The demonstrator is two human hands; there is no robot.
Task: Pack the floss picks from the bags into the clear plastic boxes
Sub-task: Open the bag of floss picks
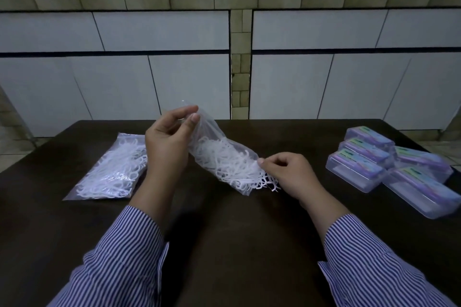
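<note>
A clear plastic bag (219,154) full of white floss picks hangs tilted over the middle of the dark table (237,232). My left hand (167,142) pinches its raised upper end. My right hand (289,174) pinches the lower, open end, where several floss picks (268,185) stick out onto the table. A second bag of picks (112,169) lies flat at the left. Several clear plastic boxes (359,169) with purple labels lie closed at the right.
A tiled wall with a ledge rises behind the table's far edge. The boxes reach close to the right edge of the table. Dark tabletop shows between my striped sleeves.
</note>
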